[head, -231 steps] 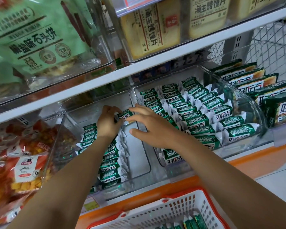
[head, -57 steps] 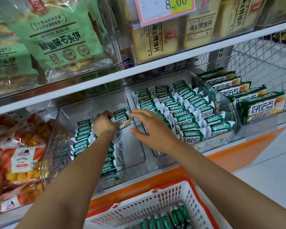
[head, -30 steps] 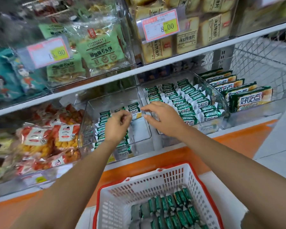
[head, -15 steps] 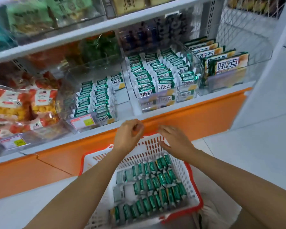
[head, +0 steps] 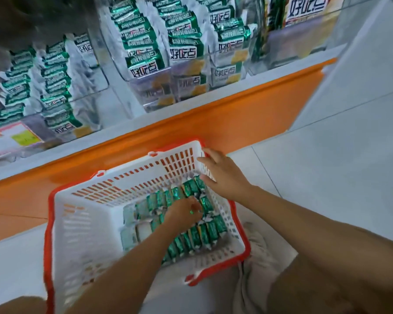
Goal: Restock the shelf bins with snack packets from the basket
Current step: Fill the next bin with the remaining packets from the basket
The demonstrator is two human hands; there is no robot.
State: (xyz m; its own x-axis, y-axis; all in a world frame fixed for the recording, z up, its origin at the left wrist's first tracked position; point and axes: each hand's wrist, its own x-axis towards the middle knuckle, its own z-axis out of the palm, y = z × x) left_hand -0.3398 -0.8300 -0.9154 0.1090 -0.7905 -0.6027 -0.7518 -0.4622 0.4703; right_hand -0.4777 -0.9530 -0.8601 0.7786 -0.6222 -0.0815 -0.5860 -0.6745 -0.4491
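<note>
A white basket with a red rim [head: 89,223] stands on the floor below the shelf. Several green snack packets [head: 204,232] lie in rows on its bottom. My left hand [head: 186,211] is down inside the basket, on top of the packets, and its fingertips are hidden among them. My right hand [head: 225,175] hovers at the basket's far right corner with fingers spread, holding nothing. Above, the left clear shelf bin [head: 95,71] holds two rows of the same packets [head: 55,87], and the right bin [head: 159,87] is packed with them.
An orange shelf base [head: 236,114] runs right behind the basket. A price tag [head: 16,137] hangs on the left bin's front. Larger packs [head: 304,10] fill a bin at the top right. My bent leg [head: 327,279] is beside the basket, on grey floor tiles [head: 327,166].
Both hands left the shelf bin and came down to the basket. My left hand has dropped from the rim onto the packets inside. The view has tilted down and closer.
</note>
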